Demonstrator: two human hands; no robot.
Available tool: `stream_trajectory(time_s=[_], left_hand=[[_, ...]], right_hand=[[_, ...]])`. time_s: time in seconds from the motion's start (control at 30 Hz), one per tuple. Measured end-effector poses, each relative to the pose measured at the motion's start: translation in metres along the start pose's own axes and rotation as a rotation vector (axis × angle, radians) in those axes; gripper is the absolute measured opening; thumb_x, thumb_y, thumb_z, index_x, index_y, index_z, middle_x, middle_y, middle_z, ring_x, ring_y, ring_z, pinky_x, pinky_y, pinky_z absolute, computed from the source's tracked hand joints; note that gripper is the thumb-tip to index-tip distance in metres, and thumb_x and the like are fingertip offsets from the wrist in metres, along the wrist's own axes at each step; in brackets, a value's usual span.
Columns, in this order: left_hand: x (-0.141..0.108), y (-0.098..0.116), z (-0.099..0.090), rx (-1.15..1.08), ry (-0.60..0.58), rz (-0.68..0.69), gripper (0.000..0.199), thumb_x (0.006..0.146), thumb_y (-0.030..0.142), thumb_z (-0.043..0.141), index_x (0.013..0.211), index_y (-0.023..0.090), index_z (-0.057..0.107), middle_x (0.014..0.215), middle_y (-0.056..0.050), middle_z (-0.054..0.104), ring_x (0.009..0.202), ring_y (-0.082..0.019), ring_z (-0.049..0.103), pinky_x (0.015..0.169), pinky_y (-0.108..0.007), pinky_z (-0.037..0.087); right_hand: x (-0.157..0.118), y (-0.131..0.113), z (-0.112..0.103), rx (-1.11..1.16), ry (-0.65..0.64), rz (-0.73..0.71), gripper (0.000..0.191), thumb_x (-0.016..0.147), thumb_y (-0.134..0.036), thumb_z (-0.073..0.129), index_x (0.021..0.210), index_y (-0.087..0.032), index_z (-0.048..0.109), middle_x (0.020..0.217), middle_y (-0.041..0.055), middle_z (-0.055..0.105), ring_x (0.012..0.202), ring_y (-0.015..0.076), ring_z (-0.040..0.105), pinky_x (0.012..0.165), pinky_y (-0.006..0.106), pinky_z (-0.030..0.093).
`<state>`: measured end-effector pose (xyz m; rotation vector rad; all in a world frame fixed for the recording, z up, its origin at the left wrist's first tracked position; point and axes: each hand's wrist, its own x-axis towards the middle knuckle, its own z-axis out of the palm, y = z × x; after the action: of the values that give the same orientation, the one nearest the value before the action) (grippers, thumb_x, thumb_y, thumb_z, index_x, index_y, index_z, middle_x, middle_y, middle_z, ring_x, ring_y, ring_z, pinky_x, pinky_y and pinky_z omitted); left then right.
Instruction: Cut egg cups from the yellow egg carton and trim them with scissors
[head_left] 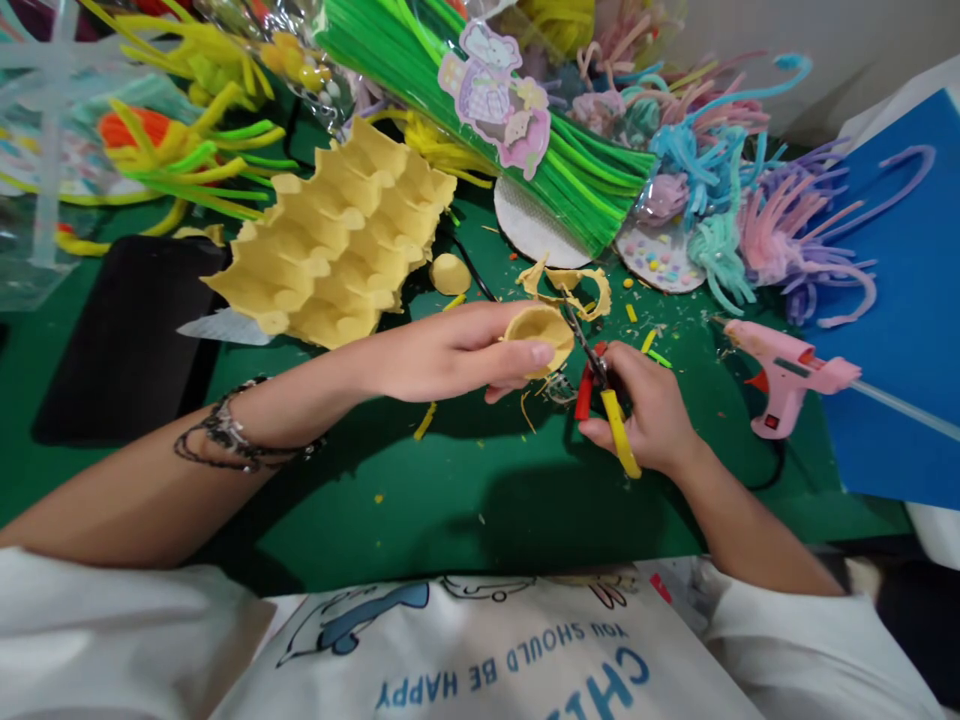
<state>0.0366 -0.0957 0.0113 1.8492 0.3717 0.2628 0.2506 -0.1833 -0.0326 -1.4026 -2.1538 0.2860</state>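
Observation:
Between the thumb and fingers of my left hand (450,355) is a small yellow carton cup (537,330), its hollow side facing up. My right hand (652,410) grips scissors (616,432) with one yellow and one red handle. The scissor blades are beside the cup's right rim. Just behind the cup lie curled yellow carton scraps (596,290). A yellow egg carton piece (337,235) rests on the green table (450,510) behind my left wrist, and a small round yellow piece (450,273) lies to its right.
A pink glue gun (784,370) lies right of my right hand, near a blue sheet (900,300). A black tablet (127,340) is at left. Bagged green pipe cleaners (585,170) and colourful bundles (772,220) line the back. Small trimmings are scattered around my hands.

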Motion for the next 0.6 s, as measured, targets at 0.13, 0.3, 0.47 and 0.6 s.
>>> stream_trajectory(time_s=[0.13,0.3,0.47,0.6], left_hand=[[-0.001,0.0006,-0.0016,0.005,-0.007,0.007,0.033,0.092,0.042,0.038,0.07,0.017,0.043,0.062,0.003,0.046,0.055,-0.007,0.046,0.054,-0.019,0.041],[-0.0011,0.0026,-0.0035,0.073,-0.031,-0.022,0.028,0.091,0.036,0.038,0.07,0.017,0.042,0.059,0.003,0.047,0.053,-0.007,0.044,0.051,-0.018,0.039],[0.0003,0.0014,-0.0057,0.157,-0.047,-0.029,0.025,0.09,0.034,0.04,0.071,0.018,0.043,0.057,0.004,0.048,0.05,-0.007,0.044,0.049,-0.018,0.037],[0.0008,-0.0007,-0.0052,0.151,-0.055,-0.028,0.026,0.09,0.033,0.039,0.07,0.018,0.043,0.056,0.005,0.047,0.049,-0.007,0.044,0.047,-0.017,0.036]], right_hand=[[0.0006,-0.0005,-0.0004,0.009,-0.023,-0.011,0.053,0.077,-0.074,0.039,0.077,-0.021,0.046,0.063,-0.0024,0.044,0.052,0.011,0.036,0.049,0.024,0.029],[0.0001,-0.0011,-0.0005,0.008,-0.046,-0.004,0.056,0.076,-0.076,0.037,0.075,-0.021,0.046,0.062,-0.0026,0.042,0.052,0.0109,0.035,0.049,0.024,0.027],[0.0001,-0.0005,-0.0008,0.029,-0.08,-0.001,0.057,0.075,-0.077,0.036,0.075,-0.02,0.046,0.063,-0.0023,0.042,0.053,0.0112,0.036,0.049,0.024,0.028],[0.0004,0.0,-0.0004,0.047,-0.102,-0.013,0.058,0.077,-0.077,0.033,0.073,-0.021,0.044,0.063,-0.0022,0.042,0.053,0.0109,0.036,0.049,0.023,0.03]])
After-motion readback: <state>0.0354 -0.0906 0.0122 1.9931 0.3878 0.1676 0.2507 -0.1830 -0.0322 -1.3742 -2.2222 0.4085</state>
